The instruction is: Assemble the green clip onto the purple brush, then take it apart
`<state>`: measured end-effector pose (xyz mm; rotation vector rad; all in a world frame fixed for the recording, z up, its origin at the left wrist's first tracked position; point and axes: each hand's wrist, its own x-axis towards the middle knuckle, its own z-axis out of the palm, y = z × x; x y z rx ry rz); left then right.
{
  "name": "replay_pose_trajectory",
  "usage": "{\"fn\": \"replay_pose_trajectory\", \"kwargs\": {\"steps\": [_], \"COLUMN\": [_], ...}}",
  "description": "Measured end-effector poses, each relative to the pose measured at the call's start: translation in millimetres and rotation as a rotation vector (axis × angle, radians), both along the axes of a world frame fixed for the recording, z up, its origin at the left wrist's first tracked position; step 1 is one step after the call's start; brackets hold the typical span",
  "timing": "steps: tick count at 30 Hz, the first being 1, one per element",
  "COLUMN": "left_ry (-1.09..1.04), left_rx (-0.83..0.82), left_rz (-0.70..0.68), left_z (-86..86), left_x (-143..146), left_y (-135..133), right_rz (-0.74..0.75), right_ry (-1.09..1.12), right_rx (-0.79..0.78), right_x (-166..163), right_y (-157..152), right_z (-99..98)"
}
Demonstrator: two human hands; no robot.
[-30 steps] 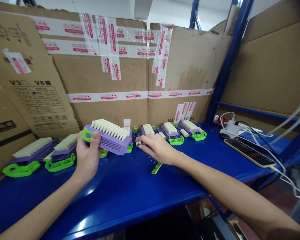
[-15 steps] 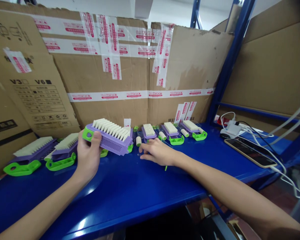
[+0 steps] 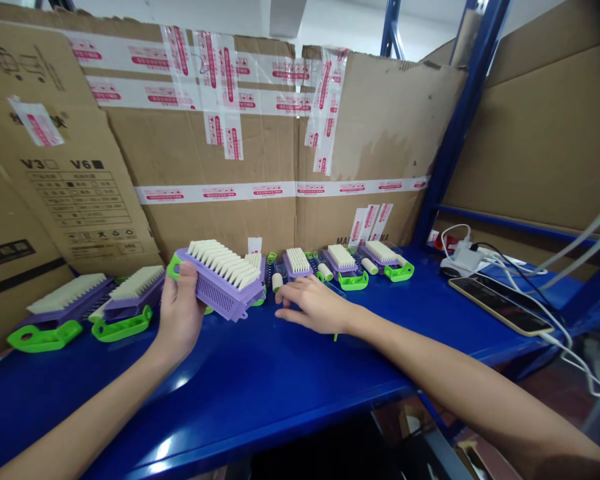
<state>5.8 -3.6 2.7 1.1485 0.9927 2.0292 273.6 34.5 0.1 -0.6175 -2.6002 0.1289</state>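
Note:
My left hand point(image 3: 183, 310) is closed around the green end of a purple brush point(image 3: 225, 293), held tilted above the table with its cream bristles up. My right hand point(image 3: 313, 303) is low over the table to its right, fingers curled down beside a small cream roller point(image 3: 277, 281). A thin green piece point(image 3: 335, 337) sticks out below that hand; most of what lies under the palm is hidden. Behind both hands stands a row of similar purple brushes, including one point(image 3: 297, 262) just beyond my right fingers.
On the left sit two brushes with green handles point(image 3: 123, 327). More brushes point(image 3: 342, 259) and rollers stand on the right. A phone point(image 3: 500, 305), a white charger point(image 3: 467, 257) and cables lie at the right end. Cardboard sheets point(image 3: 220, 147) wall the back of the blue table point(image 3: 240, 393).
My left hand has turned the brush slightly, so its near end dips and more of its bristled face shows. The green piece below my right hand has shifted slightly right.

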Motion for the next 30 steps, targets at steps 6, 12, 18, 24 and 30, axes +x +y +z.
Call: {"fn": "replay_pose_trajectory", "kwargs": {"steps": [6, 12, 18, 24, 30], "left_ry": [0.027, 0.072, 0.217, 0.448, 0.498], "left_rx": [-0.050, -0.063, -0.080, -0.065, -0.075], "left_rz": [-0.041, -0.081, -0.118, -0.127, -0.209], "left_z": [-2.8, -3.5, -1.0, 6.4, 11.9], "left_x": [2, 7, 3, 6, 13], "left_y": [-1, -4, -9, -15, -17], "right_rz": [-0.002, 0.065, 0.094, 0.091, 0.086], "right_ry": [0.147, 0.248, 0.322, 0.372, 0.368], "right_rx": [-0.019, -0.029, -0.041, -0.024, -0.024], "right_x": [-1, 1, 0, -2, -2], "right_y": [-6, -11, -14, -13, -14], "right_z": [3.8, 8.7, 9.2, 5.4, 6.8]}}
